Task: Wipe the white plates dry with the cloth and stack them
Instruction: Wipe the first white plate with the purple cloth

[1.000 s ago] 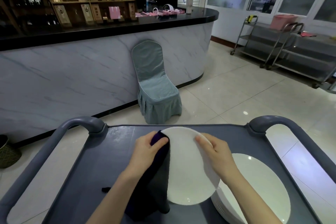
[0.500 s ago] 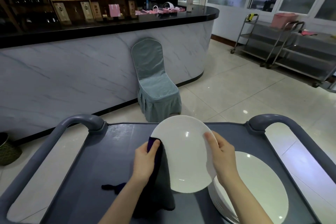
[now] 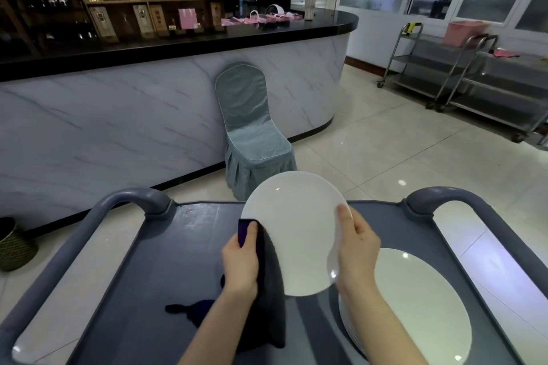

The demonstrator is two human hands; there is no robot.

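Plate point(image 3: 296, 231), raised and tipped more upright than a second ago, above the surface point(image 3: 178, 261). Left hand point(image 3: 240, 264) pinches the cloth point(image 3: 271, 290) to its left rim; right hand point(image 3: 357, 246) grips the right rim. Wiping probably continues; the stack point(image 3: 421, 305) waits alongside.

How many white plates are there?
2 clearly: the raised plate, held by the left hand through the cloth and by the right hand; the top plate of the stack on the cart, lower right. More lie hidden beneath it, uncountable.
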